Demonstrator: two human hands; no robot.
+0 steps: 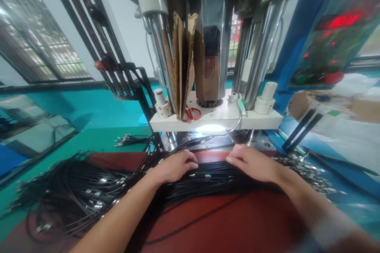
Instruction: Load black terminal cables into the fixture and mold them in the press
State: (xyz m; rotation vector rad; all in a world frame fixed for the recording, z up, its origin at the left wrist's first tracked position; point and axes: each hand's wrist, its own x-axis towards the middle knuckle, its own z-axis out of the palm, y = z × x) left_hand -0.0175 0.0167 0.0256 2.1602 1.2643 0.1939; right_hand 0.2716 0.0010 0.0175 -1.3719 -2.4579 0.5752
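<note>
A thick bundle of black cables (204,184) with small silvery connectors lies across a reddish-brown work surface (237,221). My left hand (177,165) is closed at the bundle's far edge, fingers curled and thumb against them. Facing it, my right hand (252,163) pinches at the same edge. Black cable runs between the two sets of fingertips; how many strands they grip is hidden. Just beyond the hands stands a press (216,120), its white plate above a metal bed and a bright lamp under the plate's front edge.
More black cables (101,182) pile up at left, and silvery cable ends (319,180) spread at right. Cardboard pieces (182,67) and red-handled scissors (191,114) rest on the press plate. A blue control box (323,39) with red displays stands at right.
</note>
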